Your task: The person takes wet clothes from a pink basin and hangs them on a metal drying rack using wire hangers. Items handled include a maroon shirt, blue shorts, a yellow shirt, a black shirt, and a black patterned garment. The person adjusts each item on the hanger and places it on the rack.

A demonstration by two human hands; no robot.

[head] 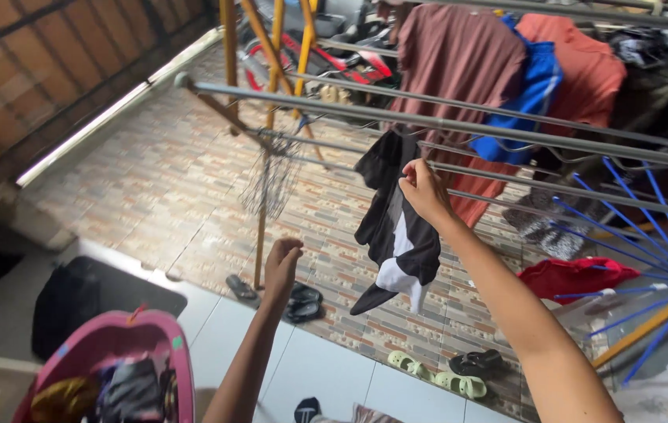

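Seen from above, looking down past a metal drying rack crossing the upper half of the frame. Right hand, centre frame, pinched shut on the top edge of a black and white garment, holding it against a thin rail, the cloth hanging limp below toward the tiled floor. Left hand, lower and left of centre, raised empty with fingers loosely curled, apart from the cloth. Pink laundry basket at lower left, holding more crumpled clothes. Brown shirt, blue garment and orange shirt already draped at upper right. Blue spoked hanger at right edge. Sandals and slippers scattered on the floor below.

To hang well, judging from this: bring the free hand up to the garment's other side, spread the fabric flat over the rail, balance both halves so nothing slides off, and leave a gap from the neighbouring shirts.
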